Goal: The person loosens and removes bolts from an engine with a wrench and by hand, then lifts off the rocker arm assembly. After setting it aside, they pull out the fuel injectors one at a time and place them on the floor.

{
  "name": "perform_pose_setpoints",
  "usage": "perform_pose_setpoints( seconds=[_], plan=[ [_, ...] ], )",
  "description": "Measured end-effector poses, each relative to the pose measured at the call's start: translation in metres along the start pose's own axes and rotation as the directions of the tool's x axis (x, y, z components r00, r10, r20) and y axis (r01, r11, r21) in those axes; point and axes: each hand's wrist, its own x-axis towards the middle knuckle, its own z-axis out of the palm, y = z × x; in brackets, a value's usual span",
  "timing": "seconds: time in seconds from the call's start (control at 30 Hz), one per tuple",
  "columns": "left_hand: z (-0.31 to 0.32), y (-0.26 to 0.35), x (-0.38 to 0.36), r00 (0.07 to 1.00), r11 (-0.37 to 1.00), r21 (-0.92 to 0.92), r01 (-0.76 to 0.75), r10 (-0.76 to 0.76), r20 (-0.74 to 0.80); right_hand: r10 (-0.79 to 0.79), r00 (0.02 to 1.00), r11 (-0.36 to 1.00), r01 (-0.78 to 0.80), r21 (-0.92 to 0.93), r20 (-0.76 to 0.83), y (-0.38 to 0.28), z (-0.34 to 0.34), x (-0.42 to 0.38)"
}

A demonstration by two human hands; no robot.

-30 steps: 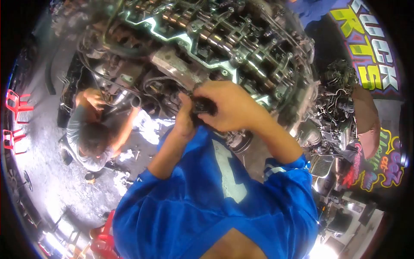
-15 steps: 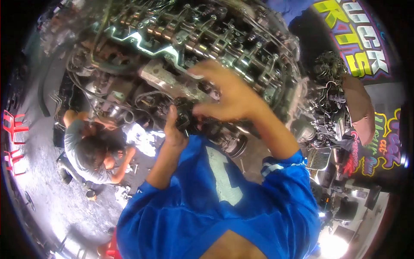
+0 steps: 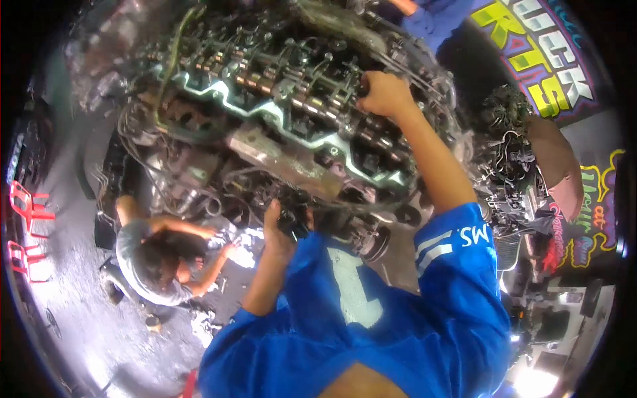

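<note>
A large engine lies open before me, its camshaft and rocker assembly (image 3: pixel 292 86) exposed along the top. A bright metal gasket edge (image 3: pixel 265 109) zigzags along its near side. Over the far right part of the rockers, my right hand (image 3: pixel 388 94) has its fingers curled down, and whatever is between the fingertips is hidden. Close to my body, my left hand (image 3: pixel 280 233) is wrapped round a cluster of small black parts (image 3: pixel 292 215), too dark to name. A pale metal block (image 3: pixel 282 160) sits on the engine's near side, between my hands.
On the left a person in a grey shirt (image 3: pixel 149 265) crouches on the floor beside the engine. Red chairs (image 3: pixel 30 205) stand at the far left. More engine parts (image 3: pixel 511 166) are stacked at the right, below a painted sign (image 3: pixel 531 53). A blue sleeve (image 3: pixel 434 23) shows at the top.
My right hand has moved from near my left hand up and away onto the rockers, its fingers closing. My left hand still holds the black parts. The view has shifted slightly.
</note>
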Motion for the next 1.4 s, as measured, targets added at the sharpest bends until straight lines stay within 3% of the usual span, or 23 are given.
perform_pose_setpoints(
  seconds=[0.07, 0.13, 0.2, 0.23, 0.33, 0.47, 0.57, 0.67, 0.8, 0.87, 0.97, 1.13, 1.23, 1.27, 1.33, 1.4],
  plan=[
    [0.004, -0.002, 0.001, 0.993, 1.000, 0.018, -0.011, 0.013, -0.121, -0.032, 0.998, 0.999, 0.033, -0.015, 0.055, 0.009, 0.004, 0.009],
    [0.009, 0.000, 0.000, 0.995, 1.000, 0.007, -0.008, 0.009, -0.098, -0.071, 0.995, 0.995, 0.075, -0.059, 0.076, 0.009, 0.000, 0.011],
    [0.016, 0.005, -0.003, 0.981, 0.999, 0.049, -0.012, 0.021, -0.193, -0.099, 0.993, 0.987, 0.106, -0.117, 0.062, 0.012, 0.003, 0.014],
    [0.002, 0.004, -0.003, 0.999, 0.999, 0.038, 0.015, -0.013, -0.047, -0.098, 0.994, 0.987, 0.103, -0.119, 0.048, 0.011, 0.003, 0.012],
    [-0.007, 0.002, -0.002, 1.000, 0.998, 0.058, 0.004, -0.004, 0.012, -0.104, 0.994, 0.989, 0.106, -0.100, 0.026, 0.013, 0.006, 0.013],
    [-0.005, 0.004, -0.007, 0.997, 0.997, 0.070, 0.024, -0.018, -0.077, -0.166, 0.986, 0.986, 0.165, -0.026, -0.006, 0.023, 0.008, 0.015],
    [-0.007, 0.001, -0.007, 0.994, 0.998, 0.037, 0.050, -0.046, -0.095, -0.265, 0.956, 0.959, 0.274, 0.066, -0.122, 0.027, -0.016, 0.021],
    [-0.003, 0.002, -0.008, 0.989, 0.996, 0.057, 0.068, -0.060, -0.138, -0.242, 0.969, 0.966, 0.245, 0.079, -0.054, 0.015, -0.041, 0.016],
    [-0.003, -0.001, -0.005, 0.998, 0.998, 0.056, 0.027, -0.023, -0.063, -0.284, 0.958, 0.953, 0.288, 0.098, -0.049, 0.025, -0.031, 0.023],
    [-0.002, 0.001, -0.003, 0.999, 0.998, 0.063, 0.015, -0.012, -0.048, -0.286, 0.955, 0.916, 0.298, 0.270, -0.082, 0.032, -0.027, 0.023],
    [0.001, 0.006, -0.003, 0.999, 0.998, 0.063, 0.009, -0.006, -0.045, -0.228, 0.970, 0.908, 0.243, 0.341, -0.085, 0.040, -0.037, 0.019],
    [0.006, 0.014, 0.007, 0.999, 0.994, -0.106, 0.037, -0.039, -0.019, -0.193, 0.956, 0.780, 0.285, 0.558, -0.219, 0.037, -0.071, -0.020],
    [0.010, 0.018, 0.014, 0.995, 0.994, -0.093, 0.066, -0.072, -0.068, -0.235, 0.969, 0.702, 0.223, 0.676, -0.076, 0.017, -0.086, -0.052],
    [0.012, 0.020, 0.016, 0.995, 0.993, -0.095, 0.065, -0.072, -0.076, -0.292, 0.951, 0.652, 0.273, 0.707, -0.098, 0.007, -0.085, -0.064],
    [0.019, 0.021, 0.022, 0.997, 0.997, -0.039, 0.063, -0.061, 0.049, -0.344, 0.938, 0.682, 0.223, 0.696, 0.037, -0.015, -0.090, -0.089],
    [0.023, 0.017, 0.022, 0.994, 0.993, -0.071, 0.094, -0.090, 0.059, -0.431, 0.902, 0.574, 0.258, 0.777, 0.018, -0.030, -0.072, -0.107]
  ],
)
